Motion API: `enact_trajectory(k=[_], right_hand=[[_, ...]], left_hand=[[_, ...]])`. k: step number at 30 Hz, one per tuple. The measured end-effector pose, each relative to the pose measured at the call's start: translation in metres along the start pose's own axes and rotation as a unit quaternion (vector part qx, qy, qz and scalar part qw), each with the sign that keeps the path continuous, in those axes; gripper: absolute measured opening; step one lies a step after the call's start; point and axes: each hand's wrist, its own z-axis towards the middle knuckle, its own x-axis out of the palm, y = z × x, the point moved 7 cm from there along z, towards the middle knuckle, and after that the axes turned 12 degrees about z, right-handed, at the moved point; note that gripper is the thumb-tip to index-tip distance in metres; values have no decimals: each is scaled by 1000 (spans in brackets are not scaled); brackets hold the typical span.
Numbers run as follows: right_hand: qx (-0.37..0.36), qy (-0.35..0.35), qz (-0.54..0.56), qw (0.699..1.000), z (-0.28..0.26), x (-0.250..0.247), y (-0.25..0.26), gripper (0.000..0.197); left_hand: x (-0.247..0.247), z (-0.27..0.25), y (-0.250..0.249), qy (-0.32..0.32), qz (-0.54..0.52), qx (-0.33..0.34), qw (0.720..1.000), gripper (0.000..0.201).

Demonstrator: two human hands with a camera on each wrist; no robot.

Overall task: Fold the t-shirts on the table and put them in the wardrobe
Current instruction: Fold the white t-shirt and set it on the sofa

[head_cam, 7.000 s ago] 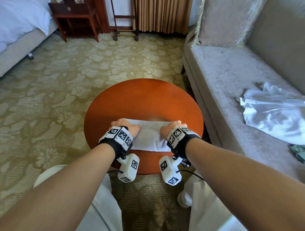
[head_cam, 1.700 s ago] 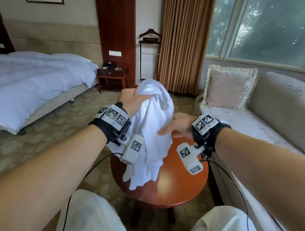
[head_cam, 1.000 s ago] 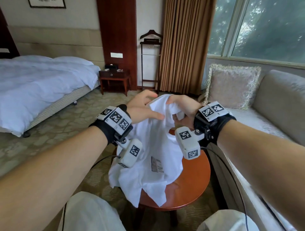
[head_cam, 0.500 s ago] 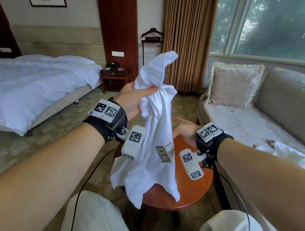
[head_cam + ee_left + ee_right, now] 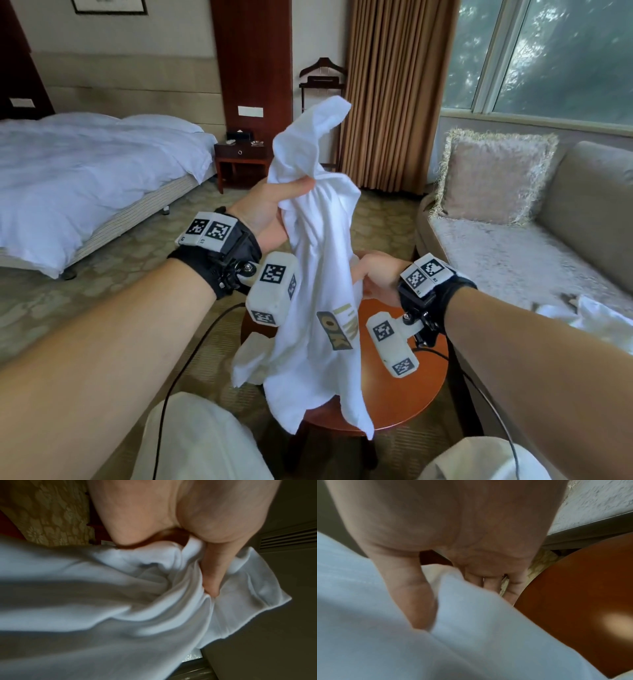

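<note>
Progress on the task is at an early stage for this garment: the white t-shirt (image 5: 318, 301) hangs bunched and unfolded, so spreading, folding and transfer to the wardrobe all remain, and no wardrobe can be identified in these views. The left hand (image 5: 270, 212) is raised and clenched around a gathered portion of the cloth, thumb pressed across it; one end of the fabric stands up above this hand, and the bulk drapes below it, with the hem reaching the round tabletop (image 5: 404, 397) beneath. The right hand (image 5: 380, 277) is lower and to the right of the hanging cloth, with its thumb tucked into a fold and its fingers extended behind the cloth, apparently pinching an edge. More white fabric (image 5: 596, 325) lies on the sofa (image 5: 513, 253), well to the right of the right hand; it may be a further garment awaiting folding.
</note>
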Motion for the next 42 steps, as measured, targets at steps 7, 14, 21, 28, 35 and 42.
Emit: enact_trajectory(k=[7,14,21,28,35,42], right_hand=[[-48,-108,8,993,-5,-35,26,30],[-106,-74,11,991,-10,-29,62,62],[-120,38,60,990,-21,7,80,17],[-153,46,79,984,-24,-5,86,44],[-147,-237,-92,956,-30,-71,84,24],[-102,-304,-161,933,-38,-90,77,28]], left_hand=[[-70,3,9,-291,197,-16,936,50],[-87,-5,34,-308,361,-90,876,98],[-7,-2,42,20,492,-88,866,66],[-18,-1,57,-12,558,-153,815,23],[-61,2,44,-153,524,-113,830,32],[-75,-1,17,-256,541,-22,801,29]])
